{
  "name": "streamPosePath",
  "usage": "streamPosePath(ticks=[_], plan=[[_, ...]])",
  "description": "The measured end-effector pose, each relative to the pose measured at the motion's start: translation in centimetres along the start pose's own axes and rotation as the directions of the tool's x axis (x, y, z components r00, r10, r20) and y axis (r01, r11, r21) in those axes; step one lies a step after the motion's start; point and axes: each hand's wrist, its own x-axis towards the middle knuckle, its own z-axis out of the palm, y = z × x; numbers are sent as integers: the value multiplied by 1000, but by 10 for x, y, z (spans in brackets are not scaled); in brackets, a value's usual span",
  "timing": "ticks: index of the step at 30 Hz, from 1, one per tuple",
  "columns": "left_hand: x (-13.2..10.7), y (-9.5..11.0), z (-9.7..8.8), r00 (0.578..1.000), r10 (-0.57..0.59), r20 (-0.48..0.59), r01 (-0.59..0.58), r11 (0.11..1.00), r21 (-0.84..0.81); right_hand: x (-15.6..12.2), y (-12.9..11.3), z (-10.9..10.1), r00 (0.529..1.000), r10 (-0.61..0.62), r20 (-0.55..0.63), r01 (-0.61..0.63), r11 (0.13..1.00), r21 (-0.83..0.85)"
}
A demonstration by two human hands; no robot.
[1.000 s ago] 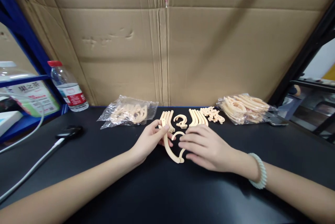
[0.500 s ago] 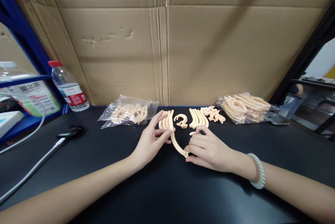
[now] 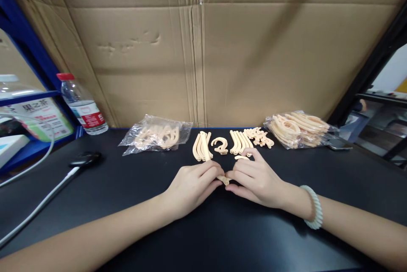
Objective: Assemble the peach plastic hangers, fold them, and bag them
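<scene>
My left hand (image 3: 194, 183) and my right hand (image 3: 254, 177) meet at the middle of the black table (image 3: 203, 229), both closed on a cream plastic curved piece (image 3: 224, 179). Only its short end shows between the fingertips. A small cream hook part (image 3: 241, 158) peeks above my right fingers. Just behind the hands lie a row of curved cream strips (image 3: 201, 146), a single cream hook (image 3: 220, 145), a second row of strips (image 3: 240, 141) and a heap of small cream parts (image 3: 260, 136).
A clear bag of cream parts (image 3: 155, 137) lies at the back left and a fuller bag (image 3: 299, 128) at the back right. A water bottle (image 3: 82, 106) stands left by blue shelving (image 3: 38, 93). A white cable with black plug (image 3: 81, 161) crosses the left side. Cardboard (image 3: 203, 51) forms the back wall.
The long curved piece was held up between both hands; now the hands have come together low on the table around it, and my left fingers have curled shut.
</scene>
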Motion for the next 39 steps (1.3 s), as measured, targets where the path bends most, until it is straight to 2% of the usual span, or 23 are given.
streamPosePath(ticks=[3,9,12,15,17,19,24,30,35,39], plan=[[1,0,0,1000,22,4,-22,998,55,2,-2,0,1000,-16,12,16,1000,-6],[1,2,-1,986,167,26,-168,950,262,5,-4,-5,998,-54,36,54,999,5],[0,3,-2,983,175,47,-181,940,290,4,-6,-5,997,-54,49,52,998,38],[-1,2,-2,980,192,51,-199,937,289,2,-7,-3,999,28,42,-35,983,183],[-2,2,-2,977,204,55,-211,941,263,1,-6,0,993,114,37,-120,943,310],[-3,2,-3,980,190,62,-200,954,222,0,-2,1,981,191,38,-192,907,375],[0,-2,-12,981,129,144,-160,959,232,-2,7,3,937,347,25,-333,872,359],[5,-32,-29,982,-104,156,40,929,368,-4,7,3,938,341,63,-339,862,378],[4,-53,-34,967,-69,246,-29,927,373,-4,6,4,932,354,80,-356,846,396],[2,-55,-31,970,-36,239,-47,942,332,-4,6,4,931,355,80,-356,840,409]])
